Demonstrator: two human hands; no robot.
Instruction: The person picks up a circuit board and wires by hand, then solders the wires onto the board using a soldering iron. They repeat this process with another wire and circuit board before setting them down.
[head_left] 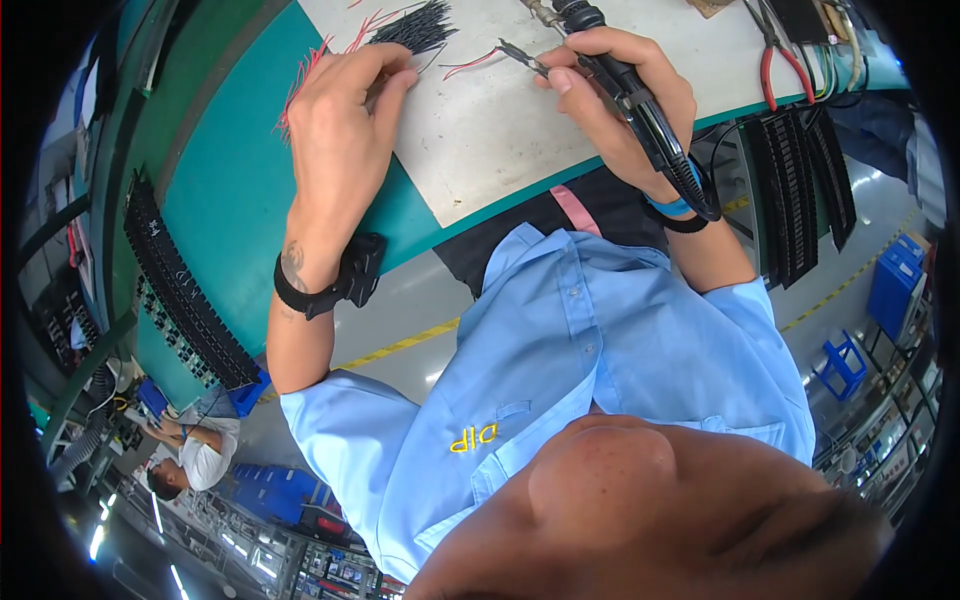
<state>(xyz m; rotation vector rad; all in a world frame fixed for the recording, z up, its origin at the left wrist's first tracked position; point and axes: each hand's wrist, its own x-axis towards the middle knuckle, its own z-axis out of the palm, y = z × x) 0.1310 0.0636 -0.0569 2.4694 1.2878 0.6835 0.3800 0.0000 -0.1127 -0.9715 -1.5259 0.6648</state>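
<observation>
Teal counter (225,190) is running across the upper part of the view, its edge curving. A white mat (500,130) is lying on it. A bundle of black and red wires (405,28) is resting at the mat's far edge. Red-handled pliers (778,55) are lying on the mat toward the right, beside some cables (835,50).

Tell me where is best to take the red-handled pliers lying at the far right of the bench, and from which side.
Probably grip the red-handled pliers by both red handles, coming from the bench's near edge: the handles point toward that edge, free of clutter.
</observation>
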